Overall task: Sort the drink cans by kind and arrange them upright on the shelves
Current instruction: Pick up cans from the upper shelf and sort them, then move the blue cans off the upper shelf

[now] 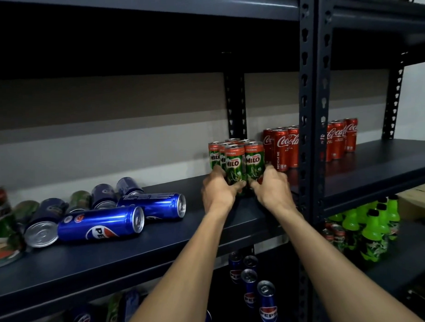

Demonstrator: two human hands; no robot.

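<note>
Milo cans (pixel 235 163) upright in tight bunch on middle shelf (pixel 209 233), just left of Coca-Cola cans (pixel 284 148). Left grip (pixel 218 192) curled round bunch's left side, right grip (pixel 272 190) curled round right side, both low down, holding cans. Step now, likely: squeezing Milo group neat. Next move: let go softly, no tipping, then reach left for Pepsi cans (pixel 100 225) lying on sides, stand up together.
</note>
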